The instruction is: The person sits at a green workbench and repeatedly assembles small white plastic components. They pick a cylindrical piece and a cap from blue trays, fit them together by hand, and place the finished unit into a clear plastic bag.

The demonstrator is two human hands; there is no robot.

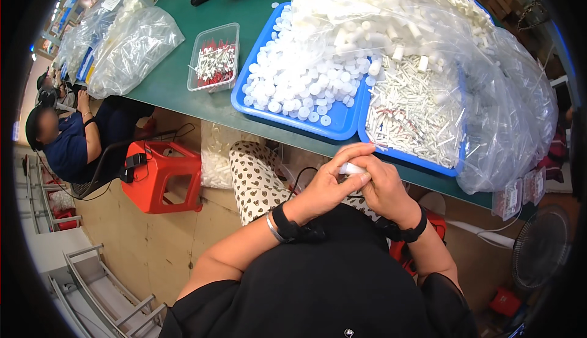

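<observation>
Just in front of the table edge, my left hand (pixel 330 180) and my right hand (pixel 386 186) are together, fingers curled and touching. Between them a small white plastic cylinder (pixel 351 168) is gripped; its far end is covered by the fingers. Closest to the hands is a blue tray (pixel 422 165) of thin white sticks (pixel 413 108), some with red parts. Left of it, another blue tray (pixel 299 125) bears many translucent white round caps (pixel 293 84). White cylinders (pixel 400 29) spill from a clear plastic bag above both trays.
On the green table (pixel 162 84) stands a clear box (pixel 214 56) of red and white sticks, near a clear bag (pixel 131 50). A red stool (pixel 160 176) is on the floor, left, beside a seated person (pixel 76 136). A fan (pixel 541 246) stands at right.
</observation>
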